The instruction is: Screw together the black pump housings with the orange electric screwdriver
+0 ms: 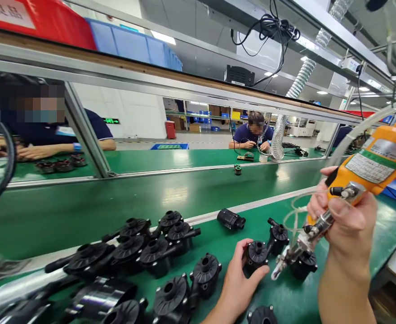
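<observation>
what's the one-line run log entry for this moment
left hand: gripping black part | right hand: holding orange tool, metal tip close to left hand | green bench: other black parts

The left hand [241,281] extends from the bottom edge, right of centre, its thumb [260,272] and fingers curved in a C-shaped grip. At the right of the frame, the right hand [351,216] is raised higher, fingers wrapped closed, above a bare, upright forearm [345,283].
</observation>
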The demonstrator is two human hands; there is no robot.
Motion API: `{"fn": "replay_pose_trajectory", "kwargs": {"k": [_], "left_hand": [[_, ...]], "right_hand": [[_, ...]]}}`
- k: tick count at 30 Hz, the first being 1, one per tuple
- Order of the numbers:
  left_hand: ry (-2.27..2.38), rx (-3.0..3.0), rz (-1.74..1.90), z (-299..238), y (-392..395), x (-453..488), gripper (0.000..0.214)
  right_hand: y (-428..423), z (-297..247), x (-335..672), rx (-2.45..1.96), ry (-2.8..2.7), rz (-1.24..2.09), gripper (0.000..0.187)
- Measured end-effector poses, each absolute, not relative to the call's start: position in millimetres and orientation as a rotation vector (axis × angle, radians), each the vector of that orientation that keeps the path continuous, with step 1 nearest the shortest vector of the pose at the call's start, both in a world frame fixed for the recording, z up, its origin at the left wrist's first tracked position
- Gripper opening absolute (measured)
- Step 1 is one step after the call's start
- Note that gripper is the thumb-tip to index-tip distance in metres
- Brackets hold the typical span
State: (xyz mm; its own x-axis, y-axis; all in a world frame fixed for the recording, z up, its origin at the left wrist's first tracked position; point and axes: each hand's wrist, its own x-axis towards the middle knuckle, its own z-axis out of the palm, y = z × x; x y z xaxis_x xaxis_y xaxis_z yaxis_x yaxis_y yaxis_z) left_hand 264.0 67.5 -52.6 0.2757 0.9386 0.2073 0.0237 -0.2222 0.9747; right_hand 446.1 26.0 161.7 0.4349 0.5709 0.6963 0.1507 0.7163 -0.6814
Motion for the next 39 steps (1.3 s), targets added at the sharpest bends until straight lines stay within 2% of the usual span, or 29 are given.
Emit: {"fn": "replay_pose_trajectory", "kwargs": {"k": [3,7,14,21,27,33,39], "left_hand": [[0.874,1.546,1.132,-49,69,264,0.052],[0.889,1.558,1.189,-49,70,265,0.053],[0.912,1.557,1.221,-50,70,266,0.052],[0.928,1.548,1.213,-48,68,268,0.055],[0.834,1.565,1.274,-36,66,269,0.057],[0.846,1.566,1.286,-31,66,269,0.061],[0.996,1.507,1.279,-54,65,274,0.057]], "right_hand": [[38,157,417,-0.652,-1.096,0.517,0.050],[59,148,392,-0.636,-1.077,0.499,0.048],[61,145,393,-0.649,-1.082,0.540,0.058],[63,143,387,-0.679,-1.154,0.558,0.052],[61,144,363,-0.776,-1.220,0.480,0.036],[61,143,354,-0.791,-1.234,0.481,0.035],[73,137,368,-0.804,-1.191,0.453,0.036]]}}
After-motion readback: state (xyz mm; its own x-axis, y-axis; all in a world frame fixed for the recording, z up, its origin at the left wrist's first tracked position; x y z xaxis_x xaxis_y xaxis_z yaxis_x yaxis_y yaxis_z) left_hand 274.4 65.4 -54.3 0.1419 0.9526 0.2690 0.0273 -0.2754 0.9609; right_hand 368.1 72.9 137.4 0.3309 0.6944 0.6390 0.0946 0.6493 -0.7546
